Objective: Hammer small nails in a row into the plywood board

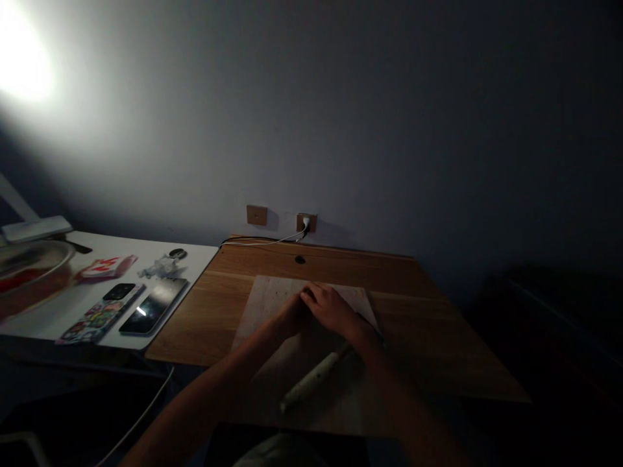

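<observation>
My left hand (292,314) and my right hand (331,310) meet over the far part of a pale wooden cutting board (265,295). The fingers of both are curled together, the right ones lapping against the left. Whatever they may hold between them is hidden. A knife lies slantwise on the board, its light handle (311,381) pointing toward me at lower left. My right forearm crosses over its blade, and a dark end shows beyond the arm near the board's right edge. Dim light blurs the detail here.
Beneath the board is a brown wooden desk (195,324). On the white table (199,256) at left lie a patterned phone case (100,314), a phone (154,306), crumpled clear plastic (163,266), a red-and-white packet (107,267) and a bowl (34,285). A white cable (263,243) runs to the wall socket.
</observation>
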`<state>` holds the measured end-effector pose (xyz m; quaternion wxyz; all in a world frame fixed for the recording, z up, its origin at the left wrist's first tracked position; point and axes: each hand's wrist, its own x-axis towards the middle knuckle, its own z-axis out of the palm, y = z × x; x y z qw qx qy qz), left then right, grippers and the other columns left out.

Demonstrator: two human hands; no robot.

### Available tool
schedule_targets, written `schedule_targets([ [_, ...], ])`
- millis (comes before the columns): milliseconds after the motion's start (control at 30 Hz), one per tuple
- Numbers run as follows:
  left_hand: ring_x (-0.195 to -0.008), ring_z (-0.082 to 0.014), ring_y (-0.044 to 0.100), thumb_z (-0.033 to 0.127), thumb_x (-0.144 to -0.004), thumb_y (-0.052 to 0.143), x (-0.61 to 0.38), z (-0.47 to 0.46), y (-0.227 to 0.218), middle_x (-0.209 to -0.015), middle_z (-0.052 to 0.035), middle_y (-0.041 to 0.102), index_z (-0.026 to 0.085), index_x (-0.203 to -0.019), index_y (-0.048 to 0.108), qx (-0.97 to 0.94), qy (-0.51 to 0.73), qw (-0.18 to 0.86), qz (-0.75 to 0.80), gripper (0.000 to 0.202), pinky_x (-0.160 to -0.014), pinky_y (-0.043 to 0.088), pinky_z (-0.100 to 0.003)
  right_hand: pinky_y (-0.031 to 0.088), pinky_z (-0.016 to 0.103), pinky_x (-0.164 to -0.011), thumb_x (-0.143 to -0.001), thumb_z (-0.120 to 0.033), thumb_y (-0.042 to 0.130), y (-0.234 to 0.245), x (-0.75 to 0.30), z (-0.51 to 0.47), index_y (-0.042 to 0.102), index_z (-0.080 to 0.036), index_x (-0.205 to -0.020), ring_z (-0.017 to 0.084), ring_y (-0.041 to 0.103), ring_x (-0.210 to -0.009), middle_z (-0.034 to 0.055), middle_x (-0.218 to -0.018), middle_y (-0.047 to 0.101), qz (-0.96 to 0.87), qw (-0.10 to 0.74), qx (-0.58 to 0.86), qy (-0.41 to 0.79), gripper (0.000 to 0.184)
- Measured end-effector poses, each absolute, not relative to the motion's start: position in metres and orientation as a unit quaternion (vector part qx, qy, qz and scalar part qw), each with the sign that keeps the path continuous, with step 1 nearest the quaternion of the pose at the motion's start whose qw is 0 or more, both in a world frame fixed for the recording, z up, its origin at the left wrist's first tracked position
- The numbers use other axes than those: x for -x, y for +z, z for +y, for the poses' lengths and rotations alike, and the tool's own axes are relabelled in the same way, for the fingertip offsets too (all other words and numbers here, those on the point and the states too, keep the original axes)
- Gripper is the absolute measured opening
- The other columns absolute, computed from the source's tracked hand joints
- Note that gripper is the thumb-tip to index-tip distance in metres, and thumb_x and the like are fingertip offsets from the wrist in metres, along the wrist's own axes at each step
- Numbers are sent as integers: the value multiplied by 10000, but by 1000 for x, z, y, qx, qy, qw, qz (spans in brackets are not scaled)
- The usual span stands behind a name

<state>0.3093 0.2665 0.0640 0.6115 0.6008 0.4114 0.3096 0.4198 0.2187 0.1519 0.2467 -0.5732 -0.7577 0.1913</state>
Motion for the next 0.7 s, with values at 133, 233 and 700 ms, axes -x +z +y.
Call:
schedule_targets([
  [133,-898,-212,634,282,-973,401,-311,261,64,-928,-87,676,139,-1033,645,-649,319,565,397,289,-829,496,-324,477,286,-915,-979,-303,511,154,-441,205,635,-206,-1056,188,659,-1024,81,-1113,692,-740,297,576,179,176],
  [233,-932,-226,604,191,-913,473,-310,251,65,-1019,-107,656,142,-1044,659,-808,264,374,370,234,-881,477,-343,525,304,-834,-942,-302,527,149,-460,189,642,-215,-1020,194,666,-966,82,-1099,671,-716,346,583,167,164],
  [700,-1430,-283,407,247,-944,569,-254,210,76,-1538,-121,470,223,-1400,491,-936,189,122,269,462,-1182,307,-543,510,484,-1000,-969,-432,439,63,-543,80,624,-205,-1182,287,616,-1145,126,-1230,628,-621,358,697,9,362],
])
